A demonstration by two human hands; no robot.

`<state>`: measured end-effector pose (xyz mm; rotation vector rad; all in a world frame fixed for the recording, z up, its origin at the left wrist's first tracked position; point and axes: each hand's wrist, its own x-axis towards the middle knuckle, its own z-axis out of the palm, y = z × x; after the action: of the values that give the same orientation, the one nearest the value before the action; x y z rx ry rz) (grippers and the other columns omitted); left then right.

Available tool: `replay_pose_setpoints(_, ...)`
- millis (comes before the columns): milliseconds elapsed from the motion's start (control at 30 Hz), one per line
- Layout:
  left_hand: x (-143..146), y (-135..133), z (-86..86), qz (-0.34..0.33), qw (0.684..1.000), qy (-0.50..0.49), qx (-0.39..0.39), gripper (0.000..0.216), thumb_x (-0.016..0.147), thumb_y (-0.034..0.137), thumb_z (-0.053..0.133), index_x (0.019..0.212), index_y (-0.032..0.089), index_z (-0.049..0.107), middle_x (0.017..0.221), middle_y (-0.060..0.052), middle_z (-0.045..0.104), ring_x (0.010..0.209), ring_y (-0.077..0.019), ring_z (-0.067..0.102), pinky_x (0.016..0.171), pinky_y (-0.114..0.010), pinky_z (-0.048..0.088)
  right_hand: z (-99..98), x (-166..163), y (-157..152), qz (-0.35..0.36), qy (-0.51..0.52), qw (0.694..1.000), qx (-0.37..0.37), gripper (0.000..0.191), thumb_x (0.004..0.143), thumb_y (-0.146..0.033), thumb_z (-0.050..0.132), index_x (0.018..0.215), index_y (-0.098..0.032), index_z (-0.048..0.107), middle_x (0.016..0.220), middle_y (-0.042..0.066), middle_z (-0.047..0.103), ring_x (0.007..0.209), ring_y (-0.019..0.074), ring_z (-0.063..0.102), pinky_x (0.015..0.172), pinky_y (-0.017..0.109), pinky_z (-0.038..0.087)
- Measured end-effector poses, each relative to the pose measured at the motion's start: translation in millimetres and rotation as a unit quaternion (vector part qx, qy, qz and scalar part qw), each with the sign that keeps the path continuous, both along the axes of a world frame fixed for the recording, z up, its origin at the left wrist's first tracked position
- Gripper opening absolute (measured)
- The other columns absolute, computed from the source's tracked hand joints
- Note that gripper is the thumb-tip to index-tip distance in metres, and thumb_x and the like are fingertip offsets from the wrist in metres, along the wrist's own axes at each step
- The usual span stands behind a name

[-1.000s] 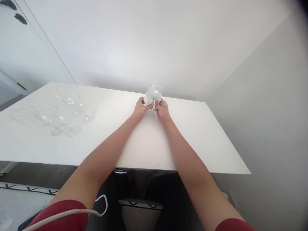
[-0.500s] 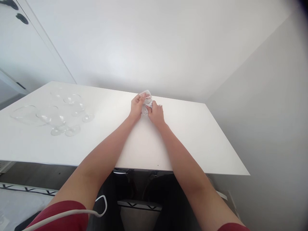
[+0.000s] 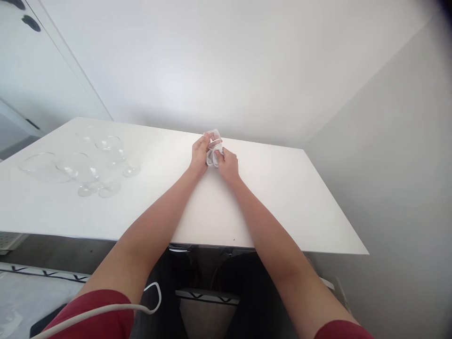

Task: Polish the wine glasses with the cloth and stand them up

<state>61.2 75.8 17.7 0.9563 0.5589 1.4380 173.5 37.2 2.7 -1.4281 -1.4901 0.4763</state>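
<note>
Change: since a second ago I see the glass (image 3: 213,137) sit lower and closer in between my hands, with the cloth (image 3: 213,157) bunched tighter; the hands have drawn in toward the far edge of the table (image 3: 197,207).
Left hand: my left hand (image 3: 198,157) curls its fingers narrowly around the left side of the glass, thumb up near the rim.
Right hand: my right hand (image 3: 228,165) is closed on the cloth, pressing it against the glass from the right and below.
Glass place: just above centre of the frame, held over the table's far side, close to the wall; I cannot tell whether its foot touches the tabletop.
Doing it well: I judge the left hand should keep a steady, light cradle on the bowl, not the stem, while the right works the cloth round; clear thin glass would crack under a squeeze or twist, so pressure stays gentle and even.
Around: more glasses (image 3: 83,165) lie in a cluster at the left of the frame, well apart from my hands.
Lower frame: a white cable (image 3: 141,307) loops over my lap below the table's near edge.
In the way: nothing stands between my hands and the cluster; the wall just behind the glass leaves little room to swing it outward.
</note>
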Motion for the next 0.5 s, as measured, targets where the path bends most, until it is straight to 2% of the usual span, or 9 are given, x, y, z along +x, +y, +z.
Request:
replay_pose_setpoints(100, -0.6, 2.3, 0.1, 0.000, 1.000, -0.002, -0.003, 0.053, 0.087, 0.067, 0.076, 0.106, 0.018, 0.074, 0.125, -0.016, 0.076, 0.122, -0.0304, 0.073, 0.094, -0.038, 0.061, -7.5, 12.8, 10.3, -0.028, 0.137, 0.989, 0.036, 0.047, 0.095, -0.068, 0.051, 0.078, -0.024, 0.056, 0.073, 0.000, 0.060, 0.072, 0.0179, 0.055, 0.070, 0.030, 0.046)
replay_pose_setpoints(200, -4.0, 9.0, -1.6, 0.033, 0.998, -0.045, 0.001, 0.047, 0.089, 0.065, 0.075, 0.105, 0.020, 0.072, 0.134, -0.015, 0.073, 0.130, -0.0305, 0.069, 0.101, -0.039, 0.058, -11.5, 29.4, 19.7, -0.107, 0.296, 0.944, 0.104, 0.055, 0.093, -0.078, 0.043, 0.091, -0.025, 0.058, 0.087, 0.003, 0.065, 0.086, 0.0189, 0.063, 0.073, 0.029, 0.051)
replay_pose_setpoints(267, -6.4, 13.0, -3.1, 0.057, 0.995, -0.081, 0.006, 0.044, 0.089, 0.062, 0.078, 0.107, 0.023, 0.071, 0.141, -0.013, 0.069, 0.136, -0.0302, 0.066, 0.106, -0.040, 0.056, -11.0, 32.6, 22.0, -0.080, 0.360, 0.921, 0.123, 0.057, 0.092, -0.080, 0.042, 0.102, -0.027, 0.060, 0.098, 0.005, 0.069, 0.099, 0.0196, 0.067, 0.078, 0.030, 0.055)
replay_pose_setpoints(333, -6.8, 13.8, -4.0, 0.050, 0.994, -0.095, 0.019, 0.047, 0.085, 0.061, 0.083, 0.112, 0.024, 0.070, 0.145, -0.012, 0.066, 0.140, -0.0313, 0.063, 0.108, -0.041, 0.056, -8.8, 27.0, 21.1, 0.009, 0.410, 0.908, 0.091, 0.057, 0.090, -0.080, 0.048, 0.108, -0.027, 0.061, 0.102, 0.006, 0.072, 0.101, 0.0201, 0.069, 0.077, 0.032, 0.058)
replay_pose_setpoints(400, -5.1, 10.4, -3.3, 0.011, 0.996, -0.085, 0.039, 0.055, 0.079, 0.060, 0.088, 0.118, 0.025, 0.070, 0.146, -0.012, 0.065, 0.142, -0.0340, 0.061, 0.109, -0.043, 0.056, -6.0, 17.8, 18.7, 0.070, 0.459, 0.885, 0.035, 0.051, 0.090, -0.074, 0.057, 0.108, -0.027, 0.061, 0.099, 0.004, 0.073, 0.088, 0.0189, 0.070, 0.070, 0.031, 0.058)
replay_pose_setpoints(500, -1.8, 1.2, 0.4, -0.056, 0.994, -0.060, 0.066, 0.062, 0.071, 0.054, 0.095, 0.122, 0.026, 0.072, 0.146, -0.012, 0.064, 0.146, -0.0384, 0.056, 0.111, -0.047, 0.055, -2.6, 12.9, 16.2, 0.053, 0.529, 0.847, -0.031, 0.036, 0.091, -0.060, 0.066, 0.101, -0.026, 0.060, 0.086, 0.000, 0.070, 0.067, 0.0144, 0.064, 0.060, 0.027, 0.054)
